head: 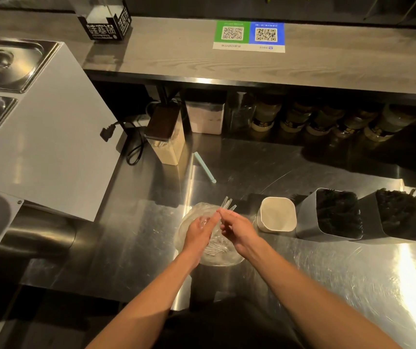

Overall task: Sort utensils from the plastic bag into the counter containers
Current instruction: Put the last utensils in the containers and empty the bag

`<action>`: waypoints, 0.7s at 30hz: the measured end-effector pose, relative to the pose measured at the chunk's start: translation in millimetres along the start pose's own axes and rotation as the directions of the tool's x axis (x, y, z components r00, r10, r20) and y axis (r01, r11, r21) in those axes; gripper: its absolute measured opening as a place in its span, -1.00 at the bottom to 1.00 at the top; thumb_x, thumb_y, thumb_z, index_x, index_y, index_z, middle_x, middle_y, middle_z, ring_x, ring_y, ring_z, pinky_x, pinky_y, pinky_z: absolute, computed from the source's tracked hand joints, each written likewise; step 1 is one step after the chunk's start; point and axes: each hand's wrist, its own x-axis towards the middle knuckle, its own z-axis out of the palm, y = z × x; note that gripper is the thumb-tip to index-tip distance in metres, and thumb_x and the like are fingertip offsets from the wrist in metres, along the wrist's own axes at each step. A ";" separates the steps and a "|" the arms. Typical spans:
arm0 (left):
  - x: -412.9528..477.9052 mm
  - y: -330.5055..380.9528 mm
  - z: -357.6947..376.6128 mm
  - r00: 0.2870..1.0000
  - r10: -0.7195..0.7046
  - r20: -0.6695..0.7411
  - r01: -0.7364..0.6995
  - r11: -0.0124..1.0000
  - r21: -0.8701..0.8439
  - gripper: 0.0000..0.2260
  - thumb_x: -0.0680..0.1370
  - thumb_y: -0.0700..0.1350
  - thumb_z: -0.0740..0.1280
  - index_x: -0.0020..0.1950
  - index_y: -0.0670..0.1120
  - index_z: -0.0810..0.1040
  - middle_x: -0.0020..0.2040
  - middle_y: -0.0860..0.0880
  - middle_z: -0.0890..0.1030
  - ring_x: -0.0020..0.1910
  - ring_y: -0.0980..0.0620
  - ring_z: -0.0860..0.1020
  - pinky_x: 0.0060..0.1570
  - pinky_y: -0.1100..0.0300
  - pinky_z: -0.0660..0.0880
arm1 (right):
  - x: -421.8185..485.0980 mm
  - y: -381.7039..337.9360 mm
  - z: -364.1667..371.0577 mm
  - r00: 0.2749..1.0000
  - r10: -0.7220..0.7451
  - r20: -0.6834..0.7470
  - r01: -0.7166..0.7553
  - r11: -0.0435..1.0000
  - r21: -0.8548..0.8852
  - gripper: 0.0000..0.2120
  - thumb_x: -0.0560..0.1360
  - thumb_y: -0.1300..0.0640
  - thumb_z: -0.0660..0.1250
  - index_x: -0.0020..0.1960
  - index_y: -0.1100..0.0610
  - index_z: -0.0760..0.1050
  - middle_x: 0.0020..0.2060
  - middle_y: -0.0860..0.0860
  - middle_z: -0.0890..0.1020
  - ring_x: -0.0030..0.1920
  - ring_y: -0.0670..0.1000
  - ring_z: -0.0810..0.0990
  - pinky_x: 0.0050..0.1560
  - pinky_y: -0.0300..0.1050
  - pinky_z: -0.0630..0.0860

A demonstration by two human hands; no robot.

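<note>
though blurred, utensils in right hand

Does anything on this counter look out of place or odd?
A pale green stick lies loose on the steel counter behind the plastic bag, in no container. At the left, a black plug lies unplugged, its cord looped beside it.

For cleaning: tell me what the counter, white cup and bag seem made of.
Counter: stainless steel, brushed; swirl scratches and bright glare. White cup: probably matte plastic, maybe paper; dull, even surface. Bag: thin clear plastic film; crinkled, see-through.
</note>
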 end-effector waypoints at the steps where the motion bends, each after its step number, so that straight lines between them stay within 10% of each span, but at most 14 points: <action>1: 0.3 -0.3 -0.1 1.000 0.016 0.006 -0.016 1.000 0.027 -0.48 0.46 0.40 0.33 0.13 0.00 0.63 -0.06 -0.02 0.69 -0.04 0.00 0.67 0.20 -0.02 0.59 | -0.4 1.3 1.0 1.000 0.001 -0.007 -0.001 1.000 0.024 -0.89 0.58 0.18 0.37 0.00 0.18 0.67 -0.40 -0.01 0.55 -0.36 -0.08 0.48 -0.28 -0.22 0.45; 8: -1.4 5.5 -1.6 0.998 0.022 0.055 -0.027 0.996 0.083 -0.66 0.62 0.16 0.29 0.15 -0.09 0.59 0.09 -0.38 0.57 0.13 -0.40 0.51 0.18 -0.25 0.50 | -0.1 0.5 -2.9 0.999 0.004 -0.038 -0.007 0.997 -0.078 -0.89 0.53 0.15 0.43 -0.02 0.19 0.65 -0.37 -0.03 0.56 -0.39 -0.13 0.44 -0.36 -0.25 0.32; 11: -0.5 4.9 -6.2 0.996 -0.003 0.090 -0.004 0.997 0.080 -0.71 0.62 0.15 0.30 0.10 -0.06 0.59 -0.18 -0.22 0.56 -0.29 -0.08 0.57 -0.20 0.12 0.59 | 0.5 -5.2 -7.6 0.999 -0.032 -0.024 0.027 0.983 -0.181 -0.87 0.50 0.12 0.44 -0.03 0.18 0.59 -0.29 0.02 0.56 -0.38 -0.11 0.46 -0.38 -0.25 0.35; 14: 2.1 3.1 -13.3 0.993 -0.023 0.118 0.019 0.999 0.042 -0.77 0.63 0.10 0.32 -0.01 -0.05 0.57 -0.36 0.02 0.40 -0.47 0.16 0.31 -0.45 0.28 0.27 | -1.8 -13.8 -11.3 0.986 -0.163 0.024 0.160 0.914 -0.372 -0.70 0.54 0.05 0.42 0.19 0.13 0.45 -0.09 0.05 0.61 -0.25 -0.05 0.60 -0.24 -0.20 0.55; 18: 8.4 -0.9 -22.9 0.991 -0.030 0.127 0.021 0.998 0.066 -0.78 0.63 0.09 0.32 -0.06 -0.04 0.57 -0.44 0.09 0.39 -0.48 0.16 0.29 -0.49 0.31 0.27 | -0.6 -25.4 -20.0 0.894 -0.355 0.272 0.412 0.416 -0.811 -0.64 0.60 -0.08 0.30 0.36 -0.02 0.43 0.18 -0.06 0.57 0.11 -0.07 0.59 0.17 -0.10 0.54; 21: 9.2 0.4 -26.8 0.992 -0.020 0.125 0.012 0.998 0.069 -0.81 0.63 0.05 0.32 0.00 -0.05 0.59 -0.42 0.13 0.46 -0.53 0.22 0.36 -0.50 0.37 0.30 | -1.4 -35.1 -18.5 0.863 -0.235 0.448 0.456 -0.021 -0.890 -0.67 0.63 -0.14 0.21 0.30 -0.02 0.48 0.22 -0.04 0.57 0.14 -0.05 0.57 0.20 -0.07 0.53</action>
